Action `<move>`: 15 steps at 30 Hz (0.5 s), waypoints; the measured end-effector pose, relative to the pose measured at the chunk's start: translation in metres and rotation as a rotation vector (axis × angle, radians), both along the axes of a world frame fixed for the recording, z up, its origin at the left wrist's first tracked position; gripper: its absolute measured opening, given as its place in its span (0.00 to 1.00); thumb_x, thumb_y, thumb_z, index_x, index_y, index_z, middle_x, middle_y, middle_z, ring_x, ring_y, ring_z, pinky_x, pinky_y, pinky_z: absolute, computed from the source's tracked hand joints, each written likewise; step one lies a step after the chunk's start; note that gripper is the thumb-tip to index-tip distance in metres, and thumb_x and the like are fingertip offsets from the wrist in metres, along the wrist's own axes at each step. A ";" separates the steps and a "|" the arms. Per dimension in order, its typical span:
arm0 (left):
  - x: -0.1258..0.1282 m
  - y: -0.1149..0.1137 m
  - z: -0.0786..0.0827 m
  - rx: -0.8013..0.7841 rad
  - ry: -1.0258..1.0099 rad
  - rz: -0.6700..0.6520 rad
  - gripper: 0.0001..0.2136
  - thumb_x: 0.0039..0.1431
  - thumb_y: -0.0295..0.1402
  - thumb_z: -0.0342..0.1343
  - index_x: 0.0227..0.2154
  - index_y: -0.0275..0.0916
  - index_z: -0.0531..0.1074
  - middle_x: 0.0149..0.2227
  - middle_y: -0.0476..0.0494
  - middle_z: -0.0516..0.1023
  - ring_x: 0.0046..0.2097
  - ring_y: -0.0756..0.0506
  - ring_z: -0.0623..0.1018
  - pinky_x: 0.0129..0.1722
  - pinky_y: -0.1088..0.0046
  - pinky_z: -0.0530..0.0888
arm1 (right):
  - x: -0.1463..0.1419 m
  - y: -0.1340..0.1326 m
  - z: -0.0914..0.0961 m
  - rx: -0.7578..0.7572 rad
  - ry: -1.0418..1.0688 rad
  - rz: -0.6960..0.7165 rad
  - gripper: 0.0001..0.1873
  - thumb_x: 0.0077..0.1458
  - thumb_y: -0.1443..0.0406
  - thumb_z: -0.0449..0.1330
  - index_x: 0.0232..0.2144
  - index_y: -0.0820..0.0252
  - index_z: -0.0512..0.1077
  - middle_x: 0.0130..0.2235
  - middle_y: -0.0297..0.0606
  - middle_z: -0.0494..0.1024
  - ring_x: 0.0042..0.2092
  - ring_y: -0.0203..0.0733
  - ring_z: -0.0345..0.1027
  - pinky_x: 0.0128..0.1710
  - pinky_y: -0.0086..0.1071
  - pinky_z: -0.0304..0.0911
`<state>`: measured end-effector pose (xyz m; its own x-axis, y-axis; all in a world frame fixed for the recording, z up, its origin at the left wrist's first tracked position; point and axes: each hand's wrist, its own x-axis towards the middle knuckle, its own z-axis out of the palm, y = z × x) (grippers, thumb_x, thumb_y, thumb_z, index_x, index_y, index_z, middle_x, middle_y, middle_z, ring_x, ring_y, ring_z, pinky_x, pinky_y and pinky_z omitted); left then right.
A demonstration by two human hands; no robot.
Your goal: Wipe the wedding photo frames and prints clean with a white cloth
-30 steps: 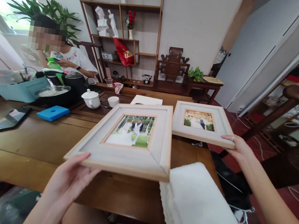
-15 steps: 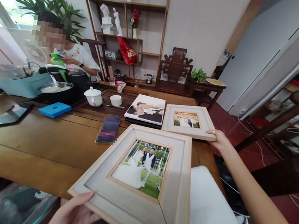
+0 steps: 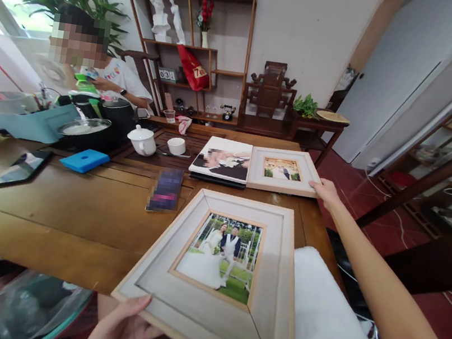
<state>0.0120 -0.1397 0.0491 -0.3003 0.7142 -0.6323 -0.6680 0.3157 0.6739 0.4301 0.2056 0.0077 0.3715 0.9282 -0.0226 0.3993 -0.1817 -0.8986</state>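
Observation:
A large light-wood picture frame (image 3: pixel 225 316) with a photo of a couple outdoors tilts toward me at the table's front edge. My left hand (image 3: pixel 127 322) grips its lower left corner, thumb on top and fingers beneath. At the far right of the table, a second picture frame (image 3: pixel 256 169) rests beside a stack of photo panels (image 3: pixel 221 158), its left side against them. My right hand (image 3: pixel 325 193) reaches out and is closed on that frame's right edge. A white fluffy cloth (image 3: pixel 324 309) lies to the right of the near frame.
On the wooden table (image 3: pixel 71 237) are a dark blurred booklet (image 3: pixel 165 190), a phone (image 3: pixel 22 168), a blue block (image 3: pixel 84 160), a white teapot (image 3: pixel 142 140) and a cup (image 3: pixel 176 145). A person (image 3: pixel 116 76) sits at the far left. A lined bin (image 3: pixel 39 306) stands below.
The far frame has moved left in my right hand, up against the photo stack, and sits flatter. The near frame stays in my left hand, shifted slightly right in view.

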 end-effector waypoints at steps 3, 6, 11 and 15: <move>0.004 -0.001 -0.003 0.026 -0.010 -0.011 0.32 0.43 0.16 0.62 0.55 0.36 0.71 0.34 0.40 0.85 0.33 0.36 0.84 0.28 0.68 0.83 | -0.001 -0.003 -0.003 -0.016 -0.083 -0.016 0.19 0.61 0.59 0.59 0.52 0.60 0.68 0.53 0.42 0.71 0.48 0.48 0.70 0.45 0.46 0.69; 0.006 -0.003 -0.006 0.039 -0.031 -0.013 0.33 0.43 0.16 0.62 0.56 0.36 0.70 0.35 0.40 0.85 0.35 0.36 0.84 0.28 0.67 0.84 | -0.003 -0.007 -0.005 -0.030 -0.118 -0.015 0.19 0.61 0.59 0.59 0.52 0.60 0.68 0.53 0.42 0.71 0.48 0.48 0.70 0.45 0.46 0.69; 0.008 -0.006 -0.005 0.019 -0.027 -0.007 0.33 0.44 0.16 0.61 0.57 0.37 0.70 0.36 0.40 0.85 0.37 0.35 0.84 0.31 0.65 0.84 | -0.007 -0.016 -0.004 -0.038 -0.108 -0.010 0.19 0.61 0.59 0.59 0.52 0.60 0.68 0.53 0.43 0.71 0.48 0.47 0.70 0.45 0.46 0.69; 0.012 -0.007 -0.003 0.033 0.007 -0.008 0.32 0.45 0.15 0.59 0.56 0.36 0.70 0.35 0.39 0.85 0.36 0.36 0.84 0.30 0.67 0.84 | -0.013 -0.025 0.004 -0.023 -0.052 0.017 0.19 0.62 0.59 0.59 0.52 0.60 0.68 0.53 0.43 0.71 0.48 0.47 0.70 0.45 0.46 0.69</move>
